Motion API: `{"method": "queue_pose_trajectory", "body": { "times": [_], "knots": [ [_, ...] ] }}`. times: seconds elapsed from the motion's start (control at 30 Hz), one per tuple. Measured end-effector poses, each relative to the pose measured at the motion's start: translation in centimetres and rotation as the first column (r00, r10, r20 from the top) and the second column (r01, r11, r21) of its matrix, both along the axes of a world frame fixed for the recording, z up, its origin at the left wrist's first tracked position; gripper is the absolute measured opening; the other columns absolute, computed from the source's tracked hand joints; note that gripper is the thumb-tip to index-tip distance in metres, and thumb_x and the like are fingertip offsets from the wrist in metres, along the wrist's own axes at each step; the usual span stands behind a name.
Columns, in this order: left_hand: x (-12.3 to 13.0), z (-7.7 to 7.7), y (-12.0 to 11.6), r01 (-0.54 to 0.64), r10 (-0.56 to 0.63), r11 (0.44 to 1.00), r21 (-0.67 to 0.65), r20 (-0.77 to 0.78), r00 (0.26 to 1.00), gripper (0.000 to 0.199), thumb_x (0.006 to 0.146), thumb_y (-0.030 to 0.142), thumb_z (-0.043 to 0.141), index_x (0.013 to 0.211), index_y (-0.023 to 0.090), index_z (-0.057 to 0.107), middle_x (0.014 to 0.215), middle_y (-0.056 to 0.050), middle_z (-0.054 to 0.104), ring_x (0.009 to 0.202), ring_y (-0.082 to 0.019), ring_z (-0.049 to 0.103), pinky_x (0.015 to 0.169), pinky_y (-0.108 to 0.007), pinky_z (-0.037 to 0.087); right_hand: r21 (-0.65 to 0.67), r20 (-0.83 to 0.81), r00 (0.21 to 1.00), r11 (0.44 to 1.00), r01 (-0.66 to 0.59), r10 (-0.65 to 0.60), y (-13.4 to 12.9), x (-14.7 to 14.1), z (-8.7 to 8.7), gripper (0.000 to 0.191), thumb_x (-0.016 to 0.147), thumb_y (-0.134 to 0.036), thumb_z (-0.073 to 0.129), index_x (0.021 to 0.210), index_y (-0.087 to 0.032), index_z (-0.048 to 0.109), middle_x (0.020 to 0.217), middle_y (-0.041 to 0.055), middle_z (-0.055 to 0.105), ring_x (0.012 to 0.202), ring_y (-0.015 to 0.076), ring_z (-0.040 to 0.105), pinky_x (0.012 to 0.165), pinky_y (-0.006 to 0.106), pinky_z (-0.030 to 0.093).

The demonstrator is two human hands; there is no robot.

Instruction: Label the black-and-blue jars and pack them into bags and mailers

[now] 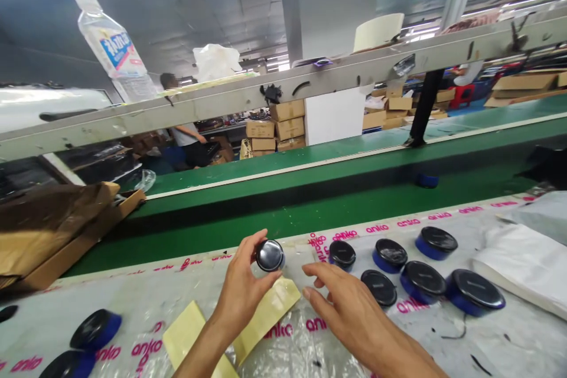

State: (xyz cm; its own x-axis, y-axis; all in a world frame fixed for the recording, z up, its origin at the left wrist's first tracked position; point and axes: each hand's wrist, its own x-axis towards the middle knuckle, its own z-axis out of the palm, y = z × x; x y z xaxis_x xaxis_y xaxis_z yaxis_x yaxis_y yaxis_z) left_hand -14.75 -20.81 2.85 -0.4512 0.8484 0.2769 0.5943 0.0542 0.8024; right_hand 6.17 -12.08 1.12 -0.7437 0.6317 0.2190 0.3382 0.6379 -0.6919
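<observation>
Between the thumb and fingers of my left hand (241,280) is a small round piece with a glossy black top (270,255), its top facing me. My right hand (339,298) is a little to the right, fingers apart and holding nothing. Below the left hand lie yellow paper sheets (270,313), partly hidden by my forearm. To the right of my right hand stand several round pieces with black tops and blue sides, among them a large one (475,292) and a smaller one (390,255). Another such piece (96,329) lies at the left.
Plastic sheeting with pink lettering (292,354) covers the bench. Beyond runs a green conveyor belt (266,215) carrying one blue piece (427,180). A metal rail (199,101) crosses above, with a bottle (113,50) on it. A cardboard box (75,248) is left; a person (188,136) is behind.
</observation>
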Motion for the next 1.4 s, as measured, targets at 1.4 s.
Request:
{"method": "queue_pose_trajectory", "body": {
  "times": [1.4],
  "knots": [
    [1.2, -3.0, -2.7, 0.001, 0.052, 0.957, -0.289, 0.175, 0.983, 0.047, 0.08, 0.028, 0.058, 0.126, 0.02, 0.062, 0.096, -0.007, 0.074, 0.089, -0.024, 0.071, 0.079, -0.034, 0.056, -0.426, -0.068, 0.998, 0.904, -0.037, 0.009, 0.2, -3.6, -3.8, 0.039, 0.086, -0.024, 0.057, 0.124, -0.018, 0.061, 0.104, 0.0077, 0.076, 0.086, 0.021, 0.072, 0.083, 0.035, 0.055]
  ]
}}
